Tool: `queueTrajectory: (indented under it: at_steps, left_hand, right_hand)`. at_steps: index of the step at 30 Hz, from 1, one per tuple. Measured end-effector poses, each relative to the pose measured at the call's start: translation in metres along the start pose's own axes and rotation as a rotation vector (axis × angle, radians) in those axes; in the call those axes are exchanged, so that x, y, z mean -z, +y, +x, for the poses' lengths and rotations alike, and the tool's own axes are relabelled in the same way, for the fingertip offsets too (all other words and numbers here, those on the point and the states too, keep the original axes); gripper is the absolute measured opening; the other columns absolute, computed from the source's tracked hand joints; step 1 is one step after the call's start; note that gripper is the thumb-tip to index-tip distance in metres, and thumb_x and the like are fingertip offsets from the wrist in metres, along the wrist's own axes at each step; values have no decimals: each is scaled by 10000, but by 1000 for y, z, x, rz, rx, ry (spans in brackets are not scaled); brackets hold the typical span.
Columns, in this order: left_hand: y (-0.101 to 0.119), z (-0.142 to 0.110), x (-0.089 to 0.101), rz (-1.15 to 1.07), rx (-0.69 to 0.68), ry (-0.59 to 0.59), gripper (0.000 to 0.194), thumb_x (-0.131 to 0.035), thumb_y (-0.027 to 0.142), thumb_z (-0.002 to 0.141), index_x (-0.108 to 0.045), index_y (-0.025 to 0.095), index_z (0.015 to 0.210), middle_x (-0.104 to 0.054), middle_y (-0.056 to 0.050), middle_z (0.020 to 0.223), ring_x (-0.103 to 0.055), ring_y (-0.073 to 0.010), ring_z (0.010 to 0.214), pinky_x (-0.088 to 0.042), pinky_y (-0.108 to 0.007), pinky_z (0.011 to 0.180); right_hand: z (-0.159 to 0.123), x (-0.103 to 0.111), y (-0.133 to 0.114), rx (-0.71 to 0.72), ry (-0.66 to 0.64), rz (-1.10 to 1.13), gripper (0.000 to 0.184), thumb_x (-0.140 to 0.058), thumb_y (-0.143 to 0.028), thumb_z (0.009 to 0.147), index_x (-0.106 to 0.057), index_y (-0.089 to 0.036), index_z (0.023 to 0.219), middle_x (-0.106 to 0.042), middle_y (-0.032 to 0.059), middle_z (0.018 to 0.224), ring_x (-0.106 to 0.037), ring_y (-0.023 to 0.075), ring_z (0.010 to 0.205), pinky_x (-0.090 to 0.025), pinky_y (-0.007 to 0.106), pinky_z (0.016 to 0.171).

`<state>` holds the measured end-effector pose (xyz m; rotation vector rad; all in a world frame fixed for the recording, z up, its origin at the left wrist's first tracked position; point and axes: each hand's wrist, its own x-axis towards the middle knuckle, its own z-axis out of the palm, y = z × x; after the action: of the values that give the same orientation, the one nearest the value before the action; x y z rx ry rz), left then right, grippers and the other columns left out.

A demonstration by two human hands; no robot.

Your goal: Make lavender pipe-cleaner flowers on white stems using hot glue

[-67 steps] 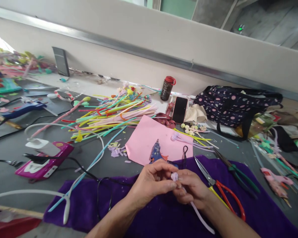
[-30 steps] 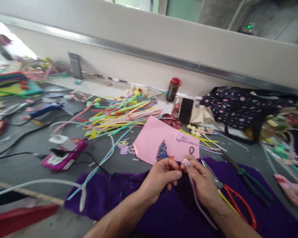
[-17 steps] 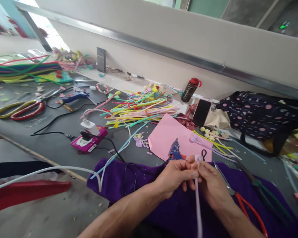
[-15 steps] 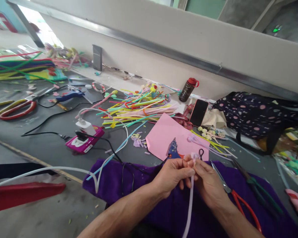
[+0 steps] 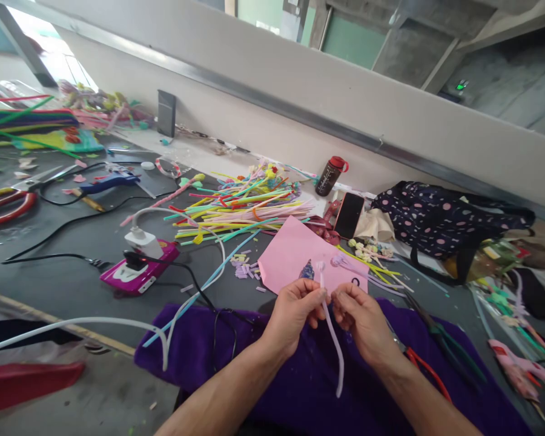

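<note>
My left hand pinches a pale lilac pipe cleaner between thumb and fingers. The stem's small coiled top rises above the fingertips, and its long tail hangs down over a purple cloth. Just right of the stem is my right hand, its thumb and fingers pressed together; whatever they hold, if anything, is too small to make out. Behind the hands lies a pink sheet with a blue glue gun, partly hidden by my left hand, and several lilac coiled stems.
Red-handled scissors and green-handled pliers lie right of my right arm. A magenta power strip with cables sits left. Beyond are bundled pipe cleaners, a phone, a dark bottle and a patterned bag.
The view has shifted to the right. My right hand has come off the stem's coiled top and sits slightly apart, while my left hand keeps the stem, whose coil now shows uncovered.
</note>
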<state>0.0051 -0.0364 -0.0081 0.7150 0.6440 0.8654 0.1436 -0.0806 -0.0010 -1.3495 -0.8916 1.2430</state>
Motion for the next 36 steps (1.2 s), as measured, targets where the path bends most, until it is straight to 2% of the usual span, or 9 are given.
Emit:
queueTrajectory:
  at_steps: [5,10,21,23,29,36]
  left_hand:
    - [2,-2,-1,17,-13,16,212,-672,304,691,-554,132,725,-584,14,579,-484,-53,434,-346,-147,394]
    - [3,-2,-2,40,-16,23,208,-680,291,679,-543,138,710,-559,29,523,-471,-55,415,-344,-147,386]
    - [3,-4,-4,196,-50,53,235,-720,295,627,-538,150,659,-506,59,458,-446,-50,367,-349,-160,383]
    - [4,-4,-3,174,-41,32,228,-717,296,631,-544,149,655,-516,55,468,-440,-47,362,-347,-162,383]
    - [13,-1,5,-28,107,-71,168,-672,236,666,-536,146,625,-565,37,521,-394,-22,335,-292,-151,359]
    - [18,0,7,35,16,-14,177,-685,262,666,-552,147,642,-535,49,507,-383,-19,347,-291,-152,371]
  right_hand:
    - [-1,-2,2,-1,-41,-4,189,-593,-334,799,-558,-158,740,-507,-35,537,-410,83,462,-276,194,428]
    - [0,2,0,28,-91,25,150,-613,-281,748,-540,-166,687,-527,-38,548,-409,77,444,-287,187,408]
    - [6,8,-9,96,-179,16,129,-631,-202,697,-509,-172,668,-521,-38,623,-448,73,445,-369,195,423]
    - [6,10,-9,98,-175,3,125,-627,-199,696,-508,-172,667,-518,-36,627,-446,72,442,-369,194,418]
    - [5,17,-6,86,-189,-10,101,-602,-143,678,-506,-166,662,-511,-40,641,-445,62,437,-369,187,415]
    - [6,17,-5,62,-215,-37,95,-608,-120,661,-526,-167,668,-539,-42,637,-469,67,455,-398,194,435]
